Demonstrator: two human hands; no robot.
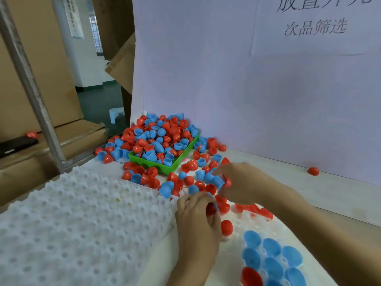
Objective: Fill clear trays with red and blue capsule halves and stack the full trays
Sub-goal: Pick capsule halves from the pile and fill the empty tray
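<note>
A clear tray (237, 230) lies at the lower right with several blue capsule halves (272, 256) and a few red ones (226, 227) seated in it. My left hand (195, 219) hovers over the tray's left edge, its fingers curled round a red capsule half (210, 209) and something blue. My right hand (241, 182) reaches into the loose capsule halves (185, 180) scattered on the table, its fingers curled on a blue half (218, 181). A green bin (165, 168) heaped with red and blue halves stands behind.
A stack of clear bumpy trays (82, 213) fills the lower left. A white board with printed characters (268, 79) walls the back. One red half (313, 171) lies alone at the right. Cardboard boxes (37, 79) and a metal post (31, 85) stand at the left.
</note>
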